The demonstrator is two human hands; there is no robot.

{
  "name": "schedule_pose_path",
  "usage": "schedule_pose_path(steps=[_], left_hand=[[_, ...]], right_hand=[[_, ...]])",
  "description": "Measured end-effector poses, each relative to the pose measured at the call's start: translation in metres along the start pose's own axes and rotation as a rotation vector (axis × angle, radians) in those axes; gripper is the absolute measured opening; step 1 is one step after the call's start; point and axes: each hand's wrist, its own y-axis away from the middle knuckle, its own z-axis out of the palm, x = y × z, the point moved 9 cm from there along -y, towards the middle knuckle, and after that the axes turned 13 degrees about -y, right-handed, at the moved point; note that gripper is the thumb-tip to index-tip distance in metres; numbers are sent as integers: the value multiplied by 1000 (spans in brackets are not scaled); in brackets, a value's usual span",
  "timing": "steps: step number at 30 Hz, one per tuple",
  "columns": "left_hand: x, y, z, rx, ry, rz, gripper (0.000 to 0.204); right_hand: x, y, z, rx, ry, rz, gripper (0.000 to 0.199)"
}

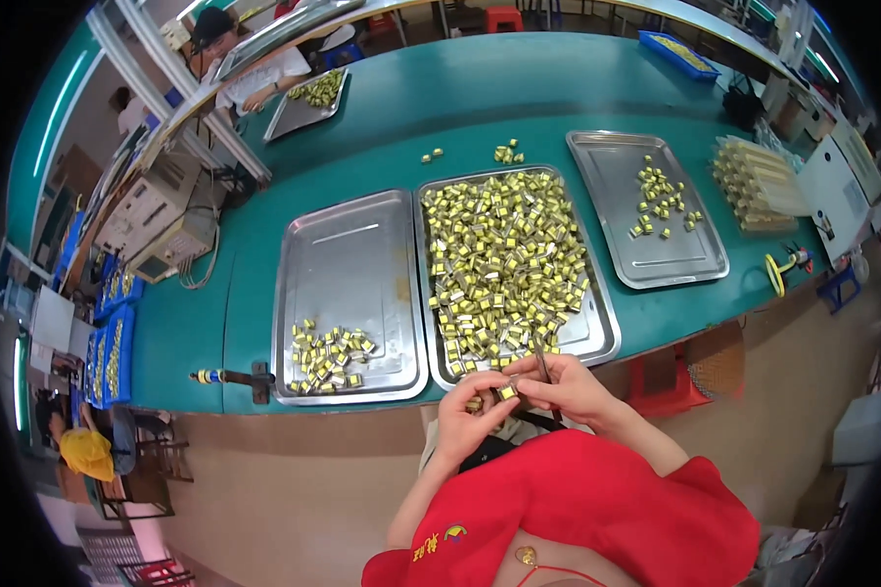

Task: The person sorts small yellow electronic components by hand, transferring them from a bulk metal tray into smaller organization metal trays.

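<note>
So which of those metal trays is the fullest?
The middle tray of the nearest three: small yellow parts cover nearly all of it. The left tray, right tray and far tray hold smaller clusters.

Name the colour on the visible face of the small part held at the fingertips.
Yellow; the small part shows it in the head view.

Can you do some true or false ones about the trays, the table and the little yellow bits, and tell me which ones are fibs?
1. The middle tray has the biggest pile of yellow parts. True.
2. The left tray has nothing in it. False: a small heap lies at its near end.
3. The table is bright red. False: it is green.
4. The right grip has a thin dark tool. True.
5. The left grip is far from the right grip. False: they are close together, at one yellow part.
</note>
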Motion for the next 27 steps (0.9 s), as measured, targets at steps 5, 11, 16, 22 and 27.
schedule_pose_path(steps=[5, 11, 16, 22, 27], left_hand=[[-15, 14, -3, 43, -75, -177, 25], [-27, 27, 18, -35, 15, -208, 29], [-28, 32, 31, -85, 157, -216, 29], [-25, 34, 39, -96, 272, -293, 26], [-40, 47, 8, 41, 61, -431, 27]], right_hand=[[0, 10, -15, 46, 49, -78, 25], [-1, 28, -22, 18, 26, -174, 25], [-6, 45, -24, 22, 41, -250, 20], [-11, 60, -31, 51, 18, -285, 19], [-20, 44, -41, 172, 275, -304, 17]])
